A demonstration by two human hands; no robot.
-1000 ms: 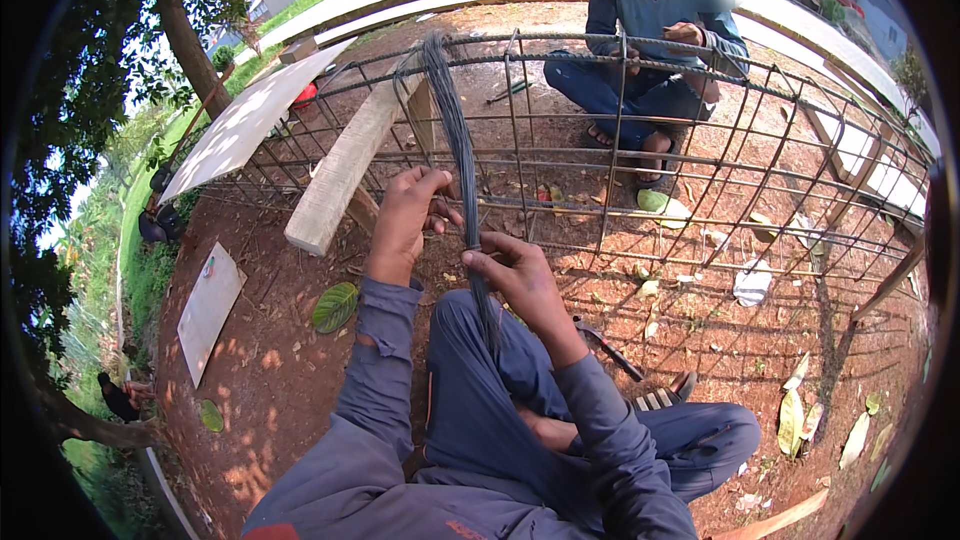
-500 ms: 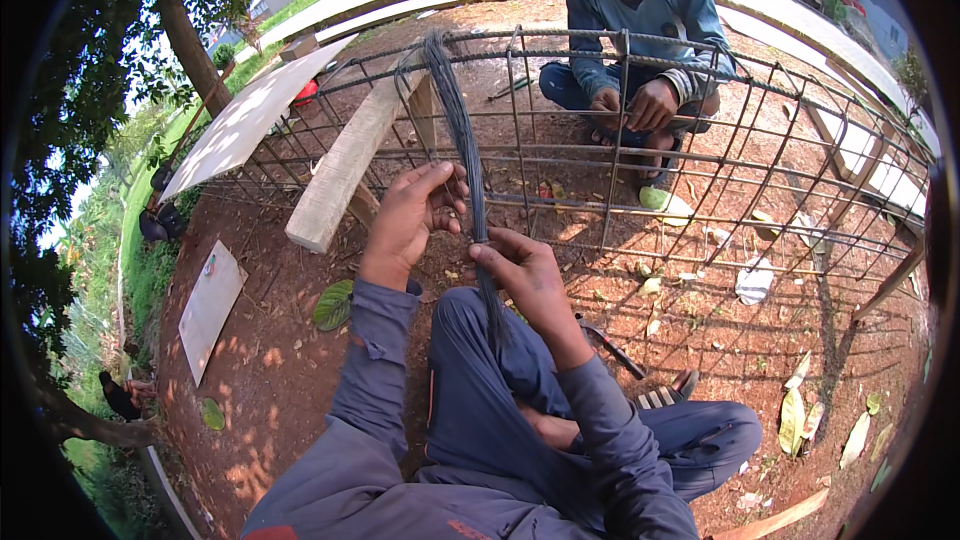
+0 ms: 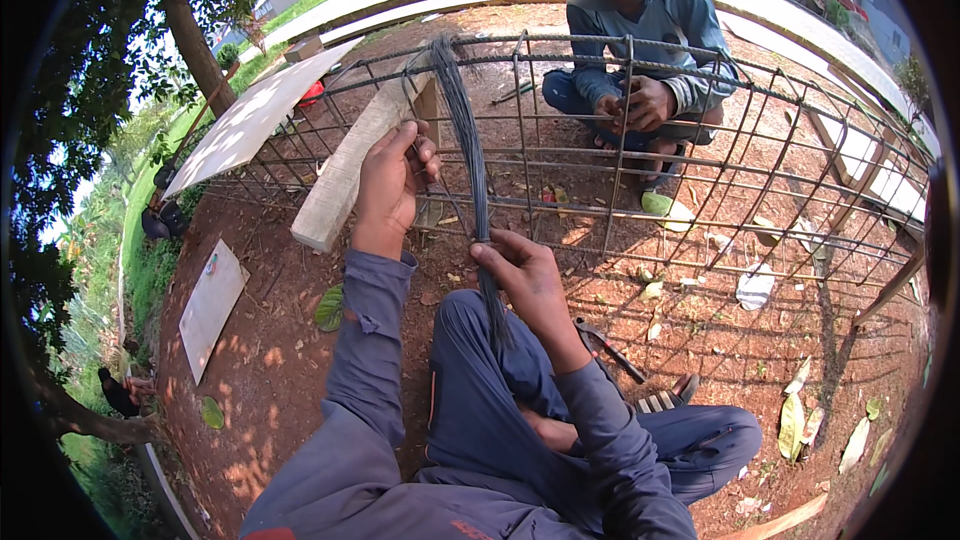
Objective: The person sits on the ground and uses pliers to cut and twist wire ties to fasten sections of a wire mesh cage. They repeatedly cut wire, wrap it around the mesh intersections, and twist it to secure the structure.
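Wire bundle (image 3: 478, 190) hangs before the seated person, its lower end over the bent knee (image 3: 456, 332). Right hand (image 3: 525, 270): thumb and forefinger pinch the bundle low down. Left hand (image 3: 390, 180): fingers curl, thumb against forefinger, apparently gripping a single strand (image 3: 455, 206) that slants toward the right hand. Step in hand, as judged: separating one strand. Next move calls for a firm right pinch and a steady left pull, without snagging adjacent wires. Tool (image 3: 628, 367) lies on the soil beside the legs, apart from both hands. Beam (image 3: 340, 185) stands close behind the left hand and may restrict its travel. Steel cage (image 3: 518, 57) limits forward reach; the bundle's upper end rests at its top bar. Farther off, a co-worker (image 3: 665, 10) squats, hands together, contents unclear.
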